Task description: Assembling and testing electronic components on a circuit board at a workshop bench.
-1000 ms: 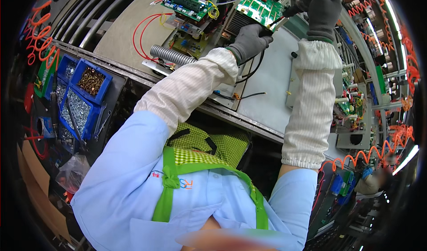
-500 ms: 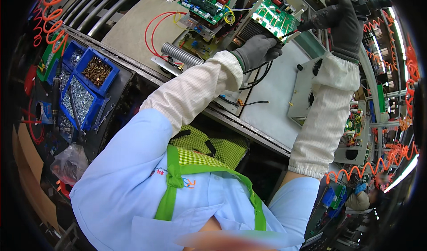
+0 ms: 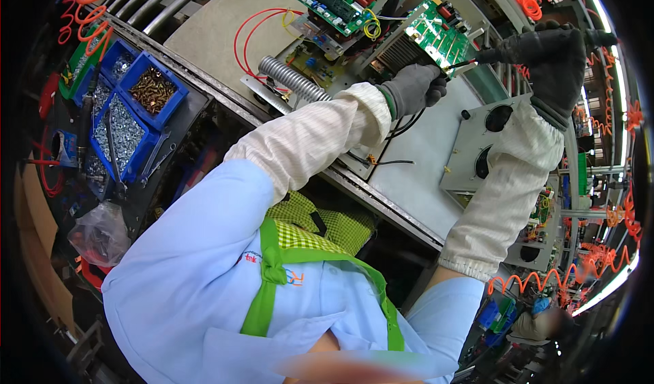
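My right hand (image 3: 557, 74), in a dark grey glove, is wrapped round a black power screwdriver (image 3: 507, 50). Its thin bit (image 3: 463, 65) points left, toward the near corner of a green circuit board (image 3: 439, 37). That board sits beside a finned heat sink (image 3: 395, 56). At the same corner my left hand (image 3: 413, 90), gloved in grey, has its fingers pinched together by the bit's tip; what they hold is hidden. Black cables (image 3: 407, 124) hang below the left hand. A second green board (image 3: 334, 8) with red and yellow wires stands to the left.
A silver coiled tube (image 3: 293, 79) lies left of my left forearm. Blue bins (image 3: 151, 98) of screws and nuts stand at the left, with wrenches (image 3: 160, 154) beside them. A grey metal panel with round openings (image 3: 477, 142) stands near my right sleeve. Orange coiled hoses (image 3: 528, 1) hang around.
My right hand has come down and to the right, and the screwdriver lies more level. My left hand stays at the board's corner. The whole view has shifted slightly.
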### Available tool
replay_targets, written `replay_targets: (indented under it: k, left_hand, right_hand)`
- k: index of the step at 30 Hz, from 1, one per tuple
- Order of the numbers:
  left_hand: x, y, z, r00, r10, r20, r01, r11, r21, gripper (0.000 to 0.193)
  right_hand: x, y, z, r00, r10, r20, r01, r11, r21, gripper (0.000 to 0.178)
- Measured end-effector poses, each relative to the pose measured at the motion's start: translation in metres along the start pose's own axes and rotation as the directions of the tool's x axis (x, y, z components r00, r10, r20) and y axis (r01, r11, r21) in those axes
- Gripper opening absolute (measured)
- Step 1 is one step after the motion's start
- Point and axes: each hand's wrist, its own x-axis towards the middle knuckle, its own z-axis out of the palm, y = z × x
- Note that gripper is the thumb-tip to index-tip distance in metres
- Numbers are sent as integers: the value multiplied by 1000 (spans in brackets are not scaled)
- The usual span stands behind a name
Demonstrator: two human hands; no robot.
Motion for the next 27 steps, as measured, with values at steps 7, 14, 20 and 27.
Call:
replay_targets:
  k: [7, 14, 20, 27]
  left_hand:
    - [12, -3, -9, 996, -30, 87, 40, 992, -123, 13]
    - [12, 0, -12, 994, -42, 103, 68, 962, -264, 13]
    - [15, -8, -9, 987, -43, 156, 95, 935, -342, 15]
    - [12, -11, -5, 996, -18, 83, 48, 925, -378, 13]
  right_hand:
    - [1, 18, 35, 925, -172, -340, 27, 920, -391, 30]
    - [-1, 67, 64, 847, -424, -320, 72, 688, -722, 24]
    - [3, 63, 51, 802, -466, -374, -27, 597, -802, 27]
    - [0, 62, 52, 810, -485, -331, 57, 627, -777, 25]
